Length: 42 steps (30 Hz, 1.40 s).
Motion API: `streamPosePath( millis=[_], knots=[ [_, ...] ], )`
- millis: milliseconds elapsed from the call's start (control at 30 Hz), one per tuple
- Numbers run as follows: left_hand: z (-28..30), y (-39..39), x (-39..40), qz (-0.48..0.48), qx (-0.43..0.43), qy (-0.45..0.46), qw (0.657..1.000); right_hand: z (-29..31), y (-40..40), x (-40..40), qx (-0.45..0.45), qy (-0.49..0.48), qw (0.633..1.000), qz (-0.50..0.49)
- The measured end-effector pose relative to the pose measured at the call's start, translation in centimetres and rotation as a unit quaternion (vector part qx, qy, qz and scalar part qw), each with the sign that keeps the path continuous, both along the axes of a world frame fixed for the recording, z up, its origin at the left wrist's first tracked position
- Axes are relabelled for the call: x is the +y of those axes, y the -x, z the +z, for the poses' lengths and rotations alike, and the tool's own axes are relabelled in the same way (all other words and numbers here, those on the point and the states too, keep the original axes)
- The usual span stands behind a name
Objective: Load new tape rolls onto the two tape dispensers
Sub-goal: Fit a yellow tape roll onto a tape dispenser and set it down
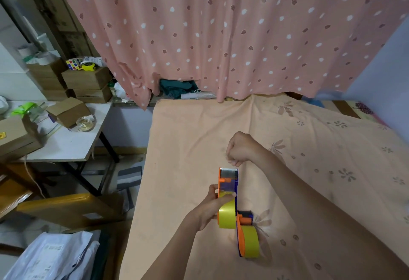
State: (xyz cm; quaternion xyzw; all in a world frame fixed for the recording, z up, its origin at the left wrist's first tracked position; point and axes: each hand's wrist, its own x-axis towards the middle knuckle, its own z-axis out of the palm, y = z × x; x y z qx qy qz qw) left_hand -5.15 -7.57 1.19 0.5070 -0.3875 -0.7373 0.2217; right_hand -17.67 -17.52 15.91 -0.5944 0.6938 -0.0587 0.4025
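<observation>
My left hand (pixel 212 206) grips an orange and blue tape dispenser (pixel 228 183) over the bed, thumb pressed on its yellow tape roll (pixel 226 214). My right hand (pixel 240 149) is closed just beyond the dispenser's metal blade end, fingers pinched as if on the clear tape end, which is too faint to make out. A second orange and blue dispenser (pixel 242 224) lies on the sheet right beside the first, with a yellow tape roll (pixel 251 241) mounted on it.
The bed's peach sheet (pixel 190 142) spreads around the hands. A spotted pink curtain (pixel 221 36) hangs behind. To the left stands a white table (pixel 70 145) with cardboard boxes (pixel 66 111) and a clear tape roll (pixel 85 123). Parcels (pixel 53 255) lie on the floor.
</observation>
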Motion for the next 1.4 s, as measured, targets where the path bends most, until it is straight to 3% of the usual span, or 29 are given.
streamPosePath(
  millis=[233,567,733,1000,1400],
  knots=[
    [-0.1,-0.5,0.0,-0.002,-0.002,0.021,1.0,-1.1,1.1,-0.9,-0.026,0.019,0.999,0.034],
    [-0.1,-1.0,0.4,0.02,0.078,-0.014,0.997,-1.9,2.1,-2.6,-0.052,0.062,0.994,0.071],
    [-0.3,-1.8,1.0,0.035,0.093,-0.02,0.995,-1.8,3.0,-3.1,-0.078,0.05,0.995,0.039],
    [0.3,-2.5,1.6,-0.019,0.098,-0.01,0.995,-2.1,4.5,-3.2,-0.12,0.003,0.993,-0.005],
    [0.2,-5.2,1.6,0.001,0.209,-0.077,0.975,-3.2,6.0,-3.1,-0.172,-0.066,0.979,-0.082]
  ],
)
